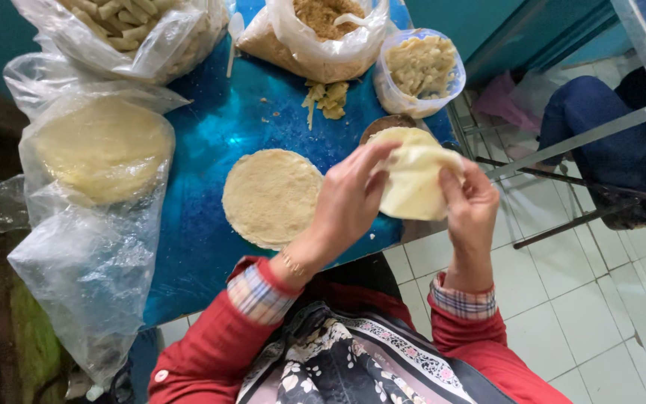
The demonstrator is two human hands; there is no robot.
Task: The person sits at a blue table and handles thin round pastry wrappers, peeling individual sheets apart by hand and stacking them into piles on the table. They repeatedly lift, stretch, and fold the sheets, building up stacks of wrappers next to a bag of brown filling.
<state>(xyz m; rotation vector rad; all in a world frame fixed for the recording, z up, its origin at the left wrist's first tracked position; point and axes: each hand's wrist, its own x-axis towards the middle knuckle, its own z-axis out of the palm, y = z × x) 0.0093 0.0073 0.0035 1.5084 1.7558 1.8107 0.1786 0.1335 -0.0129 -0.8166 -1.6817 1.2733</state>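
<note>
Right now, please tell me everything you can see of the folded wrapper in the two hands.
The folded wrapper is a thin, pale cream sheet, soft like dough, bent over into a rounded pocket. The left hand pinches its left edge and the right hand holds its right side. It is lifted above the edge of the blue table.

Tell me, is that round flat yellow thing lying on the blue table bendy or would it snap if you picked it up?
Probably bendy. The flat round looks thin, like the pale round that the left hand and right hand are folding without it breaking. It likely droops if lifted by one edge. Its surface looks grainy, so probably not slippery.
</note>
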